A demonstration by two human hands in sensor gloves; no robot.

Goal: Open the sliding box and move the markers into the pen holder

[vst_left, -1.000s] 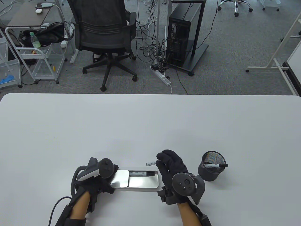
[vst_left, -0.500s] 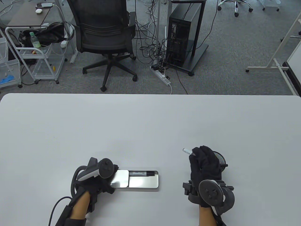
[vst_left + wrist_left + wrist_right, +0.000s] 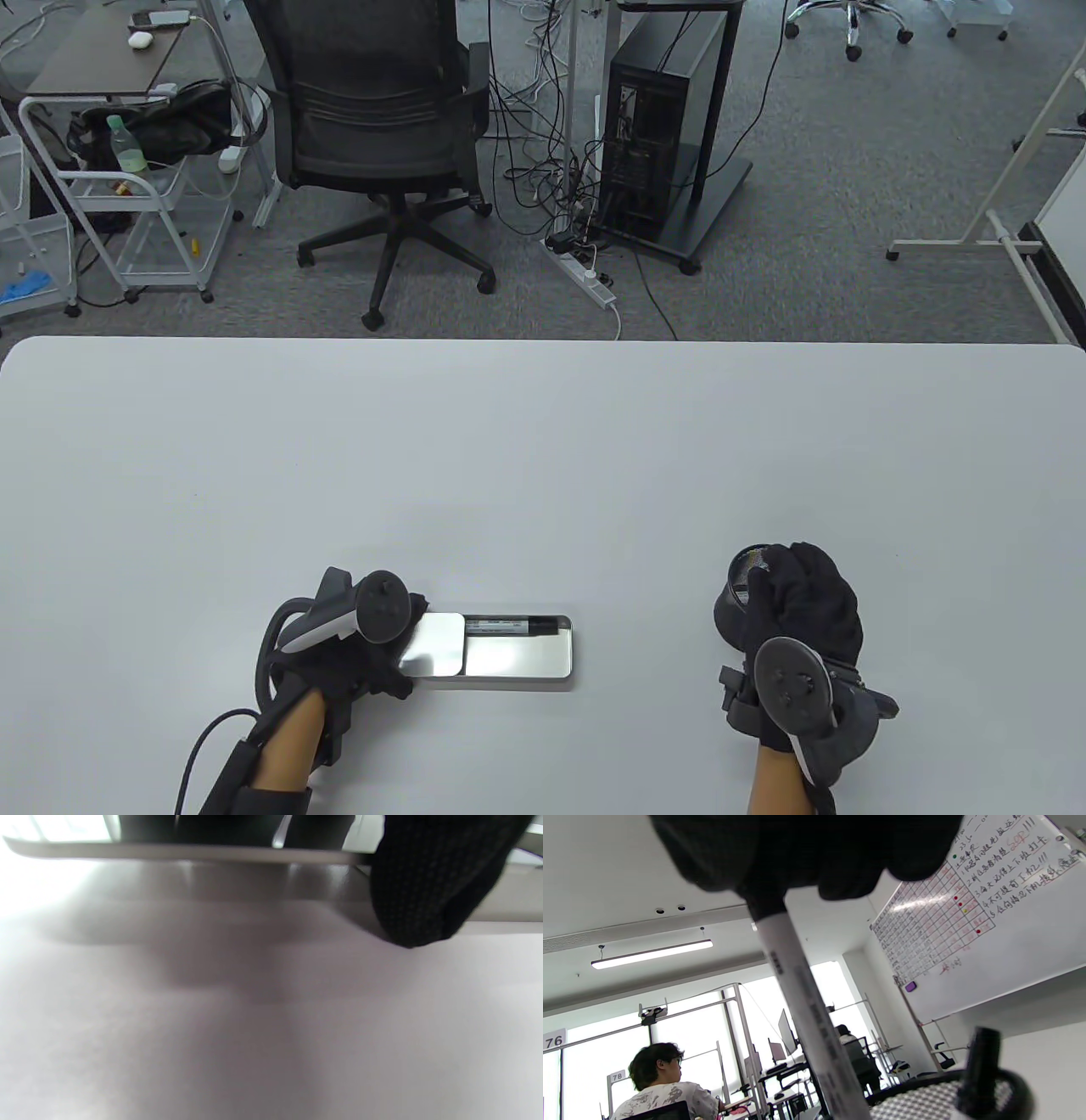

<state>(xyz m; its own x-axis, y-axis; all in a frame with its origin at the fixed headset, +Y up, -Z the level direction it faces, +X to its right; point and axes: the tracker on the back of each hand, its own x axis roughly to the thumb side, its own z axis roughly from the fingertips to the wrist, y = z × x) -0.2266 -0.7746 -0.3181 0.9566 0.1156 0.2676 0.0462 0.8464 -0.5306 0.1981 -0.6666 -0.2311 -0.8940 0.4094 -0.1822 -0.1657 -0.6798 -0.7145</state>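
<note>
The silver sliding box [image 3: 517,658] lies open near the table's front edge, its lid [image 3: 434,645] slid to the left. One marker [image 3: 517,626] lies along its far wall. My left hand [image 3: 405,645] grips the box's left end; in the left wrist view a finger [image 3: 428,878] presses against the box's side [image 3: 178,853]. My right hand [image 3: 780,586] hovers over the black mesh pen holder [image 3: 731,598] and pinches a white marker [image 3: 806,1005] pointing down into the holder [image 3: 925,1094]. Another marker [image 3: 980,1065] stands inside it.
The white table [image 3: 543,441] stretches far beyond both hands. An office chair [image 3: 382,127] and a computer tower [image 3: 653,127] stand on the floor past the far edge. The right wrist view shows a whiteboard [image 3: 1001,899] and a seated person [image 3: 657,1077] far off.
My right hand has carried a marker from beside the box rightward and now holds it over the pen holder. The left hand and the box have not moved.
</note>
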